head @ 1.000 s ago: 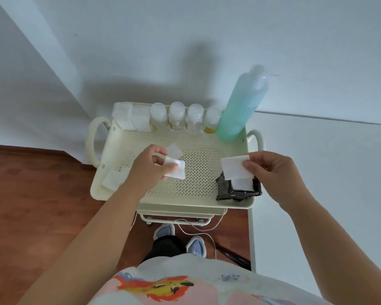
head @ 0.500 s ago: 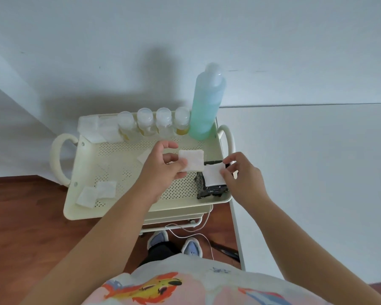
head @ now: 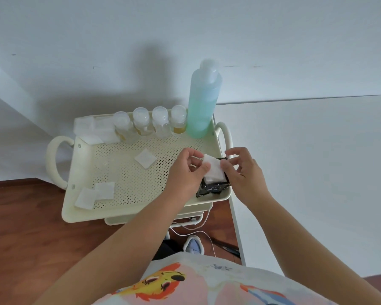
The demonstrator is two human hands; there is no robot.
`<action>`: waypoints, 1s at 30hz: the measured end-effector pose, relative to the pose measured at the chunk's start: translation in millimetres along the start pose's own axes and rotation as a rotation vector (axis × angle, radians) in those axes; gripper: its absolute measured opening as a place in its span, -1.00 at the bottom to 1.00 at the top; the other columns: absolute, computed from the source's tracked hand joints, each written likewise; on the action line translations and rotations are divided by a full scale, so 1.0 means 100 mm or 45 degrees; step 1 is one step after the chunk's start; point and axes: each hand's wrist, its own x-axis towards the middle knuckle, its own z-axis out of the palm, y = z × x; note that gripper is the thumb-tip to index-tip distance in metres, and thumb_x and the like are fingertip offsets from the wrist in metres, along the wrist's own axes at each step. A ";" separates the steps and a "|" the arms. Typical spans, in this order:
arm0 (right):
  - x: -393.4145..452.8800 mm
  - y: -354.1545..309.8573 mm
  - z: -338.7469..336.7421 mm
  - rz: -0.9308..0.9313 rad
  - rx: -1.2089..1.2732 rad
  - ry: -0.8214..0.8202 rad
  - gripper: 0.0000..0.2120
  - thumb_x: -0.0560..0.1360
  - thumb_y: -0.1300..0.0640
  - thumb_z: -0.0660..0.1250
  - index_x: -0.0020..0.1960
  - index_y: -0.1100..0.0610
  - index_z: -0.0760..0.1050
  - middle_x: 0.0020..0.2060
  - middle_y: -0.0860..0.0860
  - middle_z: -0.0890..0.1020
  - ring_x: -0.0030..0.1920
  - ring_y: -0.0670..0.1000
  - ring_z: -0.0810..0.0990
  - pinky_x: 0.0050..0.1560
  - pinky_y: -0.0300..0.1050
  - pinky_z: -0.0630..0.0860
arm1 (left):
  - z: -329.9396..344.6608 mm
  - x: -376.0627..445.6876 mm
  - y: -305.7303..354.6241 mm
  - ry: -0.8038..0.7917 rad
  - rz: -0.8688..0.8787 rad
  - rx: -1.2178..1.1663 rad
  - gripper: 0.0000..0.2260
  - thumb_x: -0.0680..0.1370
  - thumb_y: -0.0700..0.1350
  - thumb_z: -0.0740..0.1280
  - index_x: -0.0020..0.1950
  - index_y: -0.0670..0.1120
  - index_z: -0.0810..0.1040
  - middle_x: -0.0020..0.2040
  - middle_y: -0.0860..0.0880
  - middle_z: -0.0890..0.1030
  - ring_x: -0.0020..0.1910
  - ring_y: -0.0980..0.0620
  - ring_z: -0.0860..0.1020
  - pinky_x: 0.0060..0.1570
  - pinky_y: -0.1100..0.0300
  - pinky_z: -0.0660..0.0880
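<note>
A cream perforated tray point(head: 128, 179) tops a small cart. At its right front corner stands a black pack of white cotton pads point(head: 213, 186). Just above the pack, both hands meet on a white cotton pad point(head: 213, 167). My left hand point(head: 185, 172) pinches the pad's left edge between thumb and fingers. My right hand point(head: 242, 170) pinches its right edge, the other fingers spread. Whether this is one pad or two pressed together cannot be told.
Loose pads lie on the tray: one in the middle point(head: 145, 158), two at the front left point(head: 95, 194). Along the back stand several small clear bottles point(head: 154, 124), a tall blue-green bottle point(head: 204, 102) and a clear box point(head: 92, 130). A white table point(head: 306, 172) adjoins on the right.
My left hand carried its pad rightward to the black pack, and my right hand came in toward it. Both hands now hold pad material together over the pack.
</note>
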 end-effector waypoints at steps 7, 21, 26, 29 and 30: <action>0.06 0.00 -0.04 0.115 0.106 -0.064 -0.71 0.47 0.06 0.38 0.11 -0.22 0.43 -0.16 -0.29 0.66 -0.41 -0.19 0.39 -0.26 -0.23 0.34 | 0.05 -0.04 -0.03 0.080 0.018 0.004 -0.82 0.49 -0.09 0.44 -0.10 0.14 0.48 -0.23 0.10 0.61 -0.41 0.22 0.44 -0.34 0.39 0.39; 0.04 0.13 0.07 -0.125 -0.698 0.033 -0.87 0.43 -0.08 0.36 -0.05 -0.17 0.64 0.05 -0.09 0.45 0.06 0.08 0.32 0.09 -0.15 0.17 | -0.01 -0.13 -0.11 0.196 0.543 1.069 -0.83 0.51 0.07 0.34 -0.09 0.01 0.65 -0.05 0.03 0.46 -0.06 -0.04 0.35 -0.07 0.13 0.35; 0.05 0.07 0.06 -0.138 -0.775 0.007 -0.84 0.43 0.04 0.32 -0.07 -0.14 0.65 0.09 -0.05 0.45 0.07 0.09 0.30 0.04 -0.16 0.12 | -0.02 -0.17 -0.03 0.092 0.650 1.373 -0.75 0.50 0.03 0.23 -0.20 0.04 0.68 0.08 0.02 0.47 0.02 -0.09 0.34 -0.03 0.05 0.33; 0.03 0.02 0.04 -0.182 -0.760 -0.022 -0.81 0.42 0.10 0.29 -0.21 -0.12 0.65 0.14 -0.07 0.43 0.08 0.08 0.26 0.01 -0.14 0.09 | -0.06 -0.18 0.01 0.075 0.683 1.331 -0.77 0.49 0.04 0.25 -0.23 0.03 0.67 0.10 0.01 0.48 0.06 -0.11 0.35 0.01 -0.01 0.37; 0.02 0.02 0.03 -0.199 -0.775 -0.046 -0.79 0.42 0.11 0.27 -0.24 -0.13 0.64 0.16 -0.09 0.42 0.08 0.07 0.23 0.01 -0.13 0.08 | -0.08 -0.18 0.02 0.068 0.718 1.322 -0.76 0.49 0.06 0.26 -0.25 0.04 0.66 0.11 0.01 0.49 0.08 -0.12 0.35 0.03 -0.01 0.36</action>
